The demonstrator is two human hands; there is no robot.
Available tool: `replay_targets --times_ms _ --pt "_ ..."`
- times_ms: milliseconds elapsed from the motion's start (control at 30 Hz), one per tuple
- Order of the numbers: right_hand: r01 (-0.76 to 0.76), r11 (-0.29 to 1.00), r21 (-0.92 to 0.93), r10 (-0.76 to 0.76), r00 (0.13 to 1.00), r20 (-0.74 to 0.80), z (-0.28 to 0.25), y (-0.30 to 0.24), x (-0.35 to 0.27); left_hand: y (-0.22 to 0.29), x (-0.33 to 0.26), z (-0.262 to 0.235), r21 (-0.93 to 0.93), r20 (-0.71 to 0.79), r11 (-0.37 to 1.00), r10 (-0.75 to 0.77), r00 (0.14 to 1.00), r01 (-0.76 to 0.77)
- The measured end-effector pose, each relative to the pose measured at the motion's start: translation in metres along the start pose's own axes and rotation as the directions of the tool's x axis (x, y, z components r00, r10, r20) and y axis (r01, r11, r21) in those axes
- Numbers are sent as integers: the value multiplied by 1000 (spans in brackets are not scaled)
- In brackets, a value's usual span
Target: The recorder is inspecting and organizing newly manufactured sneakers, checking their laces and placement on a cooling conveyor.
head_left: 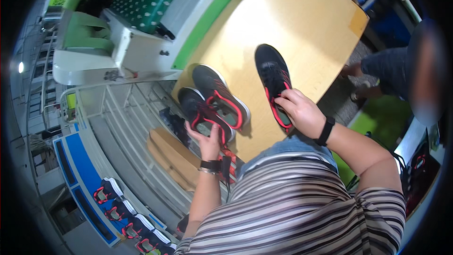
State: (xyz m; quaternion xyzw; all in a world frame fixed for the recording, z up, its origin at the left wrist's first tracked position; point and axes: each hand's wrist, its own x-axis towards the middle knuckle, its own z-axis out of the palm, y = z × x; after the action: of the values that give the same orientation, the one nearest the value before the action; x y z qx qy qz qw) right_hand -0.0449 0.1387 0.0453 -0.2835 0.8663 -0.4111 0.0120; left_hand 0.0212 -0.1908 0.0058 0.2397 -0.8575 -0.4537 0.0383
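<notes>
Noted with 12 at the top of the view and the dial centred mid-picture: pale wood counter (306, 33) spreads from the centre toward 1 o'clock, three black shoes with red-pink lining about its near part. Right hand (304, 113), black band at the wrist, sits at 3 o'clock; fingers bent and pinching at the collar of the single shoe (270, 61), which lies sole down. From those fingers the shoe's toe runs off toward 11 o'clock, its heel toward 6. Left hand (205, 144), also banded, at 7 to 8 o'clock: thumb and fingers parted about the heel end of the outer shoe (189, 100); whether they close on it, cannot tell. That shoe's toe points away from the fingers toward 11 o'clock, at the counter's left edge. Its neighbour, the inner shoe (205, 76), lies just beside it toward 1 o'clock, apart from both hands' fingers. At 7 o'clock, well apart, a row of similar shoes (112, 189) on a blue-topped rack (86, 160). White machine (146, 49) at 10 o'clock; another person (384, 63) near 2 to 3.
</notes>
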Motion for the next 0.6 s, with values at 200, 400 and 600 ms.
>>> replay_targets --times_ms 200,400,600 --pt "-53 990 -127 57 998 28 -11 -20 8 2 -2 0 15 11 1000 17 1000 -17" --pt "-61 992 -111 67 996 58 -13 4 44 2 -2 2 -20 12 999 -27 1000 28" --pt "-514 837 185 489 856 167 -10 34 65 6 -3 3 2 16 1000 -17 1000 17"
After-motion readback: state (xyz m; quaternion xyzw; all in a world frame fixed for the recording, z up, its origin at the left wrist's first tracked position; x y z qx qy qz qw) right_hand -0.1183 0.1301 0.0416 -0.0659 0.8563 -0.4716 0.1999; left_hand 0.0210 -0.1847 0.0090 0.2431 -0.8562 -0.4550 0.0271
